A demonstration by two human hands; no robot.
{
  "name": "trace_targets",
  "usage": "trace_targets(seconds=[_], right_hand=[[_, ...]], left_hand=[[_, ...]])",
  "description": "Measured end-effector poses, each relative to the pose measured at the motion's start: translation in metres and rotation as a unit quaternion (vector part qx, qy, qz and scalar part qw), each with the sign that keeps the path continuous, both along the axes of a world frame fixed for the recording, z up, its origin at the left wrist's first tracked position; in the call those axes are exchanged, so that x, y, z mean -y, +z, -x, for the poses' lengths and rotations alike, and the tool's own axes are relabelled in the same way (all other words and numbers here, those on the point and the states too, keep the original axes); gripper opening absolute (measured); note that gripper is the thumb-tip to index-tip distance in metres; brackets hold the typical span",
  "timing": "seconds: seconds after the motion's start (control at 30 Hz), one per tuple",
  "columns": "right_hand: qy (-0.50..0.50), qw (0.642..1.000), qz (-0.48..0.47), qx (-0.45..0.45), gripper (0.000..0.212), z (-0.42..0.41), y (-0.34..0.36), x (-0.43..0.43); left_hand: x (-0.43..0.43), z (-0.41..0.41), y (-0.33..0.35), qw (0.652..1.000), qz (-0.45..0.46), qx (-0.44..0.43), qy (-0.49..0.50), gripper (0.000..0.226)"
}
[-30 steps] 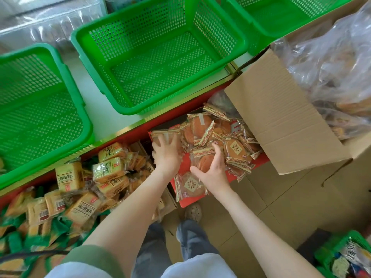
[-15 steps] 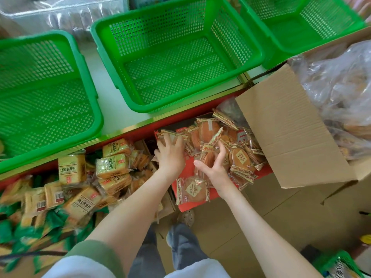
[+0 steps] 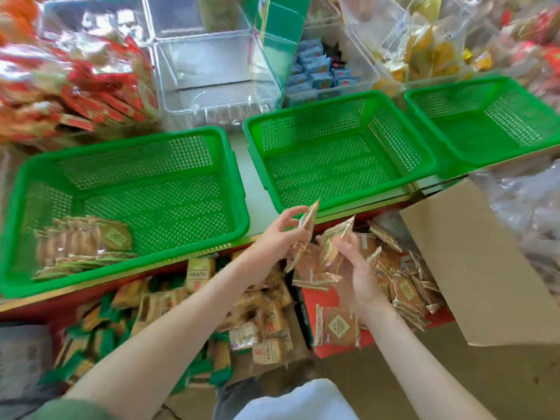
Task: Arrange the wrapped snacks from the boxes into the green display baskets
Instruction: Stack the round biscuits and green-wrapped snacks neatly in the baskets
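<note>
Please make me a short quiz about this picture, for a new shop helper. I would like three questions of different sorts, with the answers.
1. True or false: the left hand and the right hand both hold snacks.
2. Which green basket already has snacks in it? A) left B) middle C) right
3. Fill in: the box below the right hand is ___ in colour.

Key:
1. True.
2. A, the left basket.
3. Red.
</note>
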State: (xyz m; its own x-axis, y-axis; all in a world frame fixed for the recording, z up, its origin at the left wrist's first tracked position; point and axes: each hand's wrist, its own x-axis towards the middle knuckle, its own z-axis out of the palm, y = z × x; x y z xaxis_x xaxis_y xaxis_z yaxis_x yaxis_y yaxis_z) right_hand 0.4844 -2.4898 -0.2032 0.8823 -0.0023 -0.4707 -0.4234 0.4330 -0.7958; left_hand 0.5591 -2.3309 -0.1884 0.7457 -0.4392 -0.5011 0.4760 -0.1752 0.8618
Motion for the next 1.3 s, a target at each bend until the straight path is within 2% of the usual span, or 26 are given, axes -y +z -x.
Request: trace_targets(seconds=[0.1,0.23,0.33,0.47,0.53,0.63,0.7,0.87,1.0,1.1,1.23,1.3], right_hand=[[0.039,0.998,-0.041,0.009,0.06,-0.026,0.017,-0.036],[0.08,0.996,-0.047,0.018,0.062,-0.071,0.029,-0.105],[0.146,0.989,-0.031,0.018,0.045,-0.108,0.03,-0.163],[0.217,0.976,-0.027,-0.008,0.047,-0.14,0.016,-0.235],[0.236,0.971,-0.009,-0.027,0.039,-0.149,0.006,-0.266],[0.257,0.963,0.039,-0.069,0.044,-0.158,-0.013,-0.298],[0.274,0.955,0.074,-0.088,0.054,-0.16,-0.025,-0.314],[0.339,0.925,0.117,-0.128,0.067,-0.163,-0.045,-0.332],[0.331,0.919,0.148,-0.153,0.087,-0.17,-0.06,-0.335],[0.351,0.897,0.214,-0.163,0.098,-0.168,-0.064,-0.341],[0.409,0.872,0.238,-0.124,0.074,-0.164,-0.059,-0.354],[0.441,0.856,0.248,-0.104,0.07,-0.161,-0.057,-0.362]], left_hand=[[-0.05,-0.011,0.02,0.999,0.034,0.012,0.029,0.05],[-0.114,-0.023,0.025,0.995,0.045,0.004,0.091,0.041],[-0.161,-0.034,0.022,0.986,0.048,0.006,0.162,0.04],[-0.223,-0.042,0.005,0.967,0.058,-0.012,0.249,0.031],[-0.247,-0.046,-0.006,0.964,0.044,-0.007,0.263,0.026],[-0.272,-0.049,-0.028,0.958,0.009,-0.028,0.286,0.042],[-0.285,-0.051,-0.039,0.958,-0.042,-0.04,0.279,0.059],[-0.296,-0.055,-0.04,0.948,-0.263,-0.022,0.179,0.078],[-0.304,-0.052,-0.046,0.931,-0.327,0.021,0.161,0.086],[-0.31,-0.048,-0.052,0.916,-0.368,0.068,0.146,0.084],[-0.313,-0.047,-0.053,0.901,-0.406,0.117,0.101,0.081],[-0.317,-0.049,-0.054,0.872,-0.454,0.17,0.072,0.078]])
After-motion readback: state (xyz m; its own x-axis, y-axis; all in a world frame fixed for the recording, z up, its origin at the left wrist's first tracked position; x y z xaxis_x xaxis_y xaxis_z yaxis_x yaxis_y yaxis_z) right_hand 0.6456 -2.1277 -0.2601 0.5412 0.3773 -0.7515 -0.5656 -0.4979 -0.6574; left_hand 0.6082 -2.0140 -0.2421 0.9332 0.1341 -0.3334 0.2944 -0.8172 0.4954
